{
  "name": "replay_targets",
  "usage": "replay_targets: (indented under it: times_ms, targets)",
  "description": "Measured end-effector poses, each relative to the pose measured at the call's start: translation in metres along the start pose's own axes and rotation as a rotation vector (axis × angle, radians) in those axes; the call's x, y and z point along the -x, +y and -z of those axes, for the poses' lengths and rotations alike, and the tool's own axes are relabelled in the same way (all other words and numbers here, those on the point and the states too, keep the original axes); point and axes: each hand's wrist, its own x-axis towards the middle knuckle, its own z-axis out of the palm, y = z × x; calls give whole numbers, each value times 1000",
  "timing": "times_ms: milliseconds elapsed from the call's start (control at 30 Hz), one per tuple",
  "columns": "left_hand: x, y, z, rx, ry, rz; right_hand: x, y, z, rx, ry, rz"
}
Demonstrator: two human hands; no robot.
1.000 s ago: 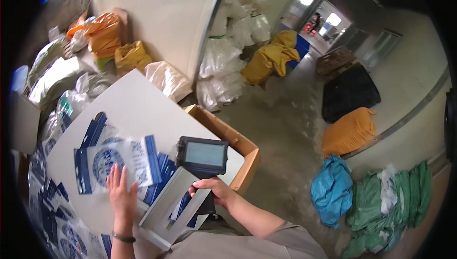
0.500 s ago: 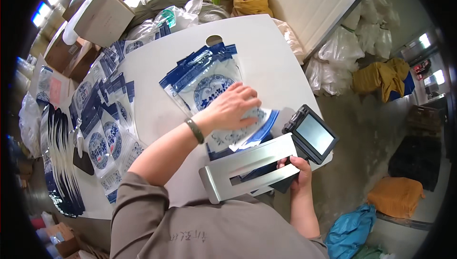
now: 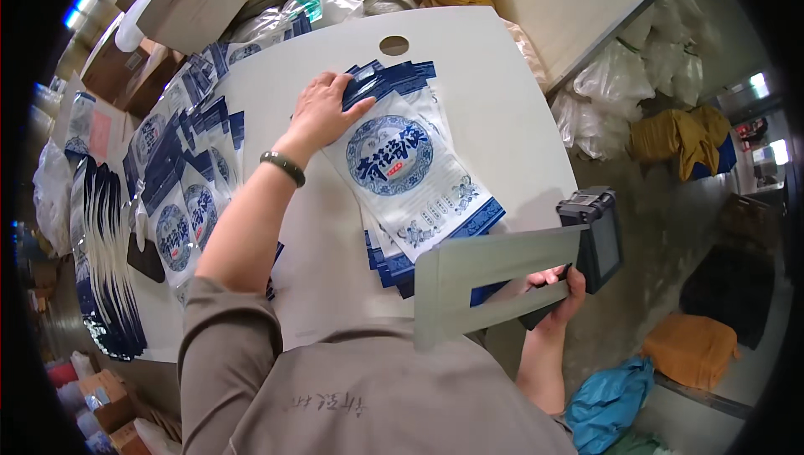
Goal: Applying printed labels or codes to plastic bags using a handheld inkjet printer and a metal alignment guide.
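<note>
On the white table lies a fanned stack of blue-and-white plastic pouches point(image 3: 391, 156), with round blue patterns and dark blue ends. My left hand point(image 3: 325, 112) rests at the stack's upper left edge, fingers stretched and thumb spread over the dark blue ends. In my right hand point(image 3: 563, 290), at the lower right of the table, is a black handheld inkjet printer point(image 3: 600, 241) with a small screen. A slotted metal plate point(image 3: 502, 247) is fixed to it and is tilted up over the lower end of the pouches. Part of the right fingers hides behind the plate.
More pouches point(image 3: 188, 212) lie spread along the left of the white table point(image 3: 327, 287), beside a row of stacked dark blue pouches point(image 3: 105, 262). Cartons point(image 3: 188, 15) stand at the back left. Clear plastic sacks point(image 3: 607, 87) lean right of the table, and a blue bag point(image 3: 610, 396) lies on the floor.
My left hand has moved up and left, from the middle of the pouches to their upper left edge. The printer has shifted right and its plate has tilted up, uncovering the top pouch.
</note>
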Motion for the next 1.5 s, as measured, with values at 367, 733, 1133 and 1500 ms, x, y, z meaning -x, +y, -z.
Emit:
replay_targets:
  times_ms: [367,733,1133,1500]
  targets:
    - [111,38,34,194,115,-258,-13,-31,4,76,49,158]
    - [139,102,15,218,-207,-919,-106,37,-44,107,123,-20]
    - [151,78,17,161,-183,-794,-134,50,-66,319,194,10]
    - [159,57,35,189,-171,-420,-120,26,-63,325,244,-9]
